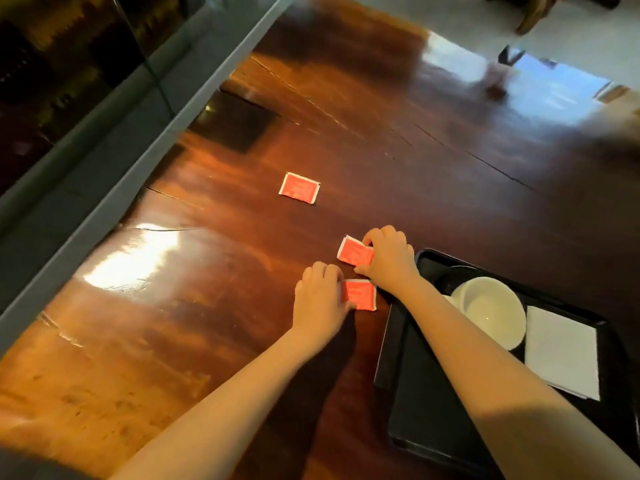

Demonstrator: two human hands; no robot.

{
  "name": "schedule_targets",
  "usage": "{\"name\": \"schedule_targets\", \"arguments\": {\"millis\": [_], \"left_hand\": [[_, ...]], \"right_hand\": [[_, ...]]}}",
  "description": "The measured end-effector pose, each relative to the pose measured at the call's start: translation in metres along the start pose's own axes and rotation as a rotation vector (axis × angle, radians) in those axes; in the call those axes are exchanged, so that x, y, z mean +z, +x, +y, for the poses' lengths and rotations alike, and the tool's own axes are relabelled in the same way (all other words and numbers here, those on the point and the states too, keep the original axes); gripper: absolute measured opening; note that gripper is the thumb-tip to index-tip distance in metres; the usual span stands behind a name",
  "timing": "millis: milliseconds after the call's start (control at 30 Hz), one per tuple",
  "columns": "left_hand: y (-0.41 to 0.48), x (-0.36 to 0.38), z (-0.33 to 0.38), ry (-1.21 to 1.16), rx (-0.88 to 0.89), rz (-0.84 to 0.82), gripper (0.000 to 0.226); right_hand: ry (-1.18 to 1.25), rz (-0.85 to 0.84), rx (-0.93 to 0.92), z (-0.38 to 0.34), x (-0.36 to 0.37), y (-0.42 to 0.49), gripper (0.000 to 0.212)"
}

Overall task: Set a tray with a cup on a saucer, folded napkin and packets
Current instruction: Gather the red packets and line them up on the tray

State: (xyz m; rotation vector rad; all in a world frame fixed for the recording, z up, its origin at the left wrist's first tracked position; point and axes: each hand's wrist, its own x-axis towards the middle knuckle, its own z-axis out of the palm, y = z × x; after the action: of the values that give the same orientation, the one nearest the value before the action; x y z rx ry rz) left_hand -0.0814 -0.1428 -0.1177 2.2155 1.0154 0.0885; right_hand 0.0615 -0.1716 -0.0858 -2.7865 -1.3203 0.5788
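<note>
Three red packets lie on the wooden table. My left hand [320, 299] pinches the nearest packet [360, 294] at its left edge. Just beyond it, my right hand [389, 259] curls over a second packet [354, 250] and pinches its right side. The third packet [299, 188] lies alone farther back. A black tray [412, 403] sits at the right. On it stands a white cup [491, 311] on a saucer, mostly hidden by the cup and my right forearm. A folded white napkin [562, 351] lies to the cup's right.
The glossy wooden table [207, 306] stretches left and far back, with bright glare patches. A grey ledge [104, 161] runs along its left edge beside a dark glass panel. A blurred dark object [509, 57] stands at the table's far right.
</note>
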Motion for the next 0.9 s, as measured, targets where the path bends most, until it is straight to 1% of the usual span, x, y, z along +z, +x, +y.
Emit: {"name": "schedule_targets", "arguments": {"millis": [67, 167, 233, 300, 367, 500, 633, 733, 833, 900], "left_hand": [[0.001, -0.009, -0.007, -0.107, -0.035, -0.004, 0.035], [0.005, -0.029, -0.022, -0.233, -0.144, 0.011, 0.037], [0.012, -0.042, -0.032, -0.251, -0.193, 0.02, 0.034], [0.021, -0.053, -0.042, -0.283, -0.24, 0.028, 0.026], [0.027, -0.06, -0.051, -0.423, -0.309, 0.038, 0.02], [0.028, -0.066, -0.061, -0.765, -0.431, -0.003, 0.019], [0.026, -0.068, -0.066, -0.881, -0.428, -0.019, 0.016], [0.024, -0.067, -0.067, -0.933, -0.422, -0.01, 0.014], [0.022, -0.068, -0.068, -0.999, -0.427, -0.015, 0.015], [0.02, -0.069, -0.068, -1.06, -0.418, -0.014, 0.017]], "right_hand": [[0.045, -0.009, 0.018, 0.0, 0.0, 0.003, 0.046], [0.115, -0.013, -0.002, -0.001, 0.004, 0.007, 0.045], [0.156, -0.047, -0.021, -0.003, 0.006, 0.01, 0.05], [0.19, -0.066, -0.03, -0.005, 0.009, 0.013, 0.056], [0.234, -0.071, -0.023, -0.008, 0.012, 0.016, 0.06], [0.333, -0.059, 0.014, -0.01, 0.017, 0.015, 0.065], [0.357, -0.036, 0.005, -0.013, 0.02, 0.008, 0.062], [0.4, 0.029, 0.016, -0.016, 0.021, 0.0, 0.058], [0.577, 0.122, 0.077, -0.022, 0.021, -0.01, 0.053], [0.728, 0.135, 0.091, -0.031, 0.024, -0.019, 0.048]]}}
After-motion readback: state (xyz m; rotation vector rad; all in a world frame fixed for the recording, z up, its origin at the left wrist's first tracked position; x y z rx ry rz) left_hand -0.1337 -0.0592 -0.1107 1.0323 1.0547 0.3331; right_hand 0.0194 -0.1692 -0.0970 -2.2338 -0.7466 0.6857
